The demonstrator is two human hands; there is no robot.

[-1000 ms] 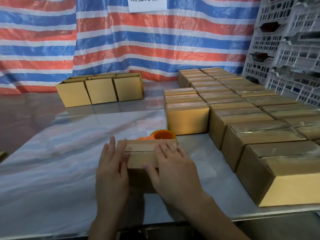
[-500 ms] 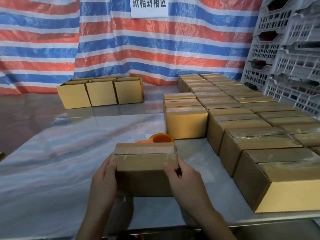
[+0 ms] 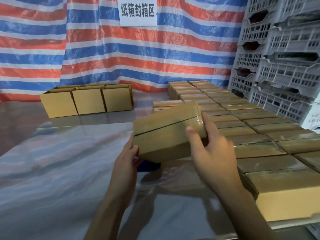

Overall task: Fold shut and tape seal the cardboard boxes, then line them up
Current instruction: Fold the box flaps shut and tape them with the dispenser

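Held between both grips, the box (image 3: 166,132) is tilted above the surface (image 3: 52,170), its right end higher. The left grip (image 3: 126,158) is clasped on its near left corner, the right grip (image 3: 213,149) round its right end. Sealed boxes (image 3: 259,129) are lined up just right.

Sealed boxes (image 3: 256,129) right of held box (image 3: 164,134)

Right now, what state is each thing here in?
Held box, flaps shut, tape showing at its right end, lifted, tilted.
Left hand, grips its lower left corner.
Right hand, holds its right end.
Rows of boxes, sealed, lined up.
Three back boxes, tops open, side by side.
Crates, stacked.
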